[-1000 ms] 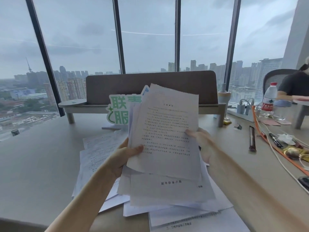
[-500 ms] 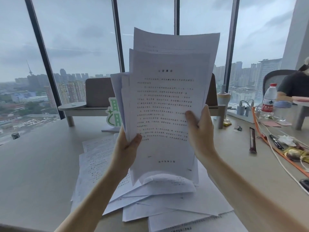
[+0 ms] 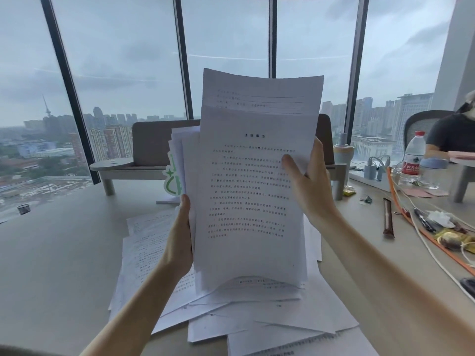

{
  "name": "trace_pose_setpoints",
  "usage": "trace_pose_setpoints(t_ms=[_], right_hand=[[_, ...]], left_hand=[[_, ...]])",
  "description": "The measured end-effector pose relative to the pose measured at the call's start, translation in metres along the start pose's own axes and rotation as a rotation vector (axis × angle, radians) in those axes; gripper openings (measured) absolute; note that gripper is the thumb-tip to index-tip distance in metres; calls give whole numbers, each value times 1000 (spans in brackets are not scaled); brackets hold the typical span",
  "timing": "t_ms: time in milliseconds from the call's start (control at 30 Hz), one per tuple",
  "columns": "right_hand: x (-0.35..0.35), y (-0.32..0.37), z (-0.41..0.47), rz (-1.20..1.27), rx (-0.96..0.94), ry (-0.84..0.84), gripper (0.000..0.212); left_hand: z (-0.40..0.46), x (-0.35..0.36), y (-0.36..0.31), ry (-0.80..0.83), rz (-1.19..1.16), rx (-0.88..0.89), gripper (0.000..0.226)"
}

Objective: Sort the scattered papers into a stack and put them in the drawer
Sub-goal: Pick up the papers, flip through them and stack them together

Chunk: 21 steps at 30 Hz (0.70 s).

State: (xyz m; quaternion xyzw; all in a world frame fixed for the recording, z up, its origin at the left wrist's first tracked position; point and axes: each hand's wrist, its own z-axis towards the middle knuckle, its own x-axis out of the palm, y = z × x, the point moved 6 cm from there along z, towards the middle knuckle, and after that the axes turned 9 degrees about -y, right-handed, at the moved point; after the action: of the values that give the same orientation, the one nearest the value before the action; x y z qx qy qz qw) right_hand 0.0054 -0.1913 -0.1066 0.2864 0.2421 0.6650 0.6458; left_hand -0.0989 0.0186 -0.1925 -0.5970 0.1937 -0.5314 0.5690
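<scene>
Vs half a second ago: sheaf of papers sits lower, bottom edges now bowing against the loose papers on the tabletop. Left hand has turned edge-on against the sheaf's left side; before, the thumb lay across the front. Right hand has moved up the right edge, thumb now over the printed front sheet. Sheets are better squared, but one page behind still sticks up above the front sheet, and a few fan out at upper left.

Left to right around it: small dark round object far left on the tabletop, too small to identify. Loose papers spread under and in front of the sheaf, overlapping at odd angles. Green-and-white sign stands just behind the sheaf, mostly hidden by it. Desk shelf with a backboard runs behind, its middle blocked by the sheaf. Right of that: a tumbler, a wrapped bar, a water bottle with red cap, pens and an orange cable. Another person sits at far right. No drawer in view.

Hands: left grips the sheaf's left edge low down, fingers behind and unseen. Right grips the right edge higher, thumb in front, fingers behind. Both forearms reach up from the bottom; sheaf held upright, facing the camera.
</scene>
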Motion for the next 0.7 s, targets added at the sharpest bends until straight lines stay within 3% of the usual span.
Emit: trace_pose_setpoints(t_ms=[267,433,500,600,700], right_hand=[[4,31,30,-5,-87,-5,52],[9,25,42,-49,-38,78,24],[11,21,42,-64,-35,106,34],[9,17,44,13,20,97,26],[6,13,47,69,73,78,46]], left_hand=[[2,-1,-5,-8,14,40,52],[3,-1,-8,-11,38,58,52],[4,-1,-9,-13,41,63,52],[6,-1,-10,-14,58,69,53],[6,0,-10,17,96,118,63]])
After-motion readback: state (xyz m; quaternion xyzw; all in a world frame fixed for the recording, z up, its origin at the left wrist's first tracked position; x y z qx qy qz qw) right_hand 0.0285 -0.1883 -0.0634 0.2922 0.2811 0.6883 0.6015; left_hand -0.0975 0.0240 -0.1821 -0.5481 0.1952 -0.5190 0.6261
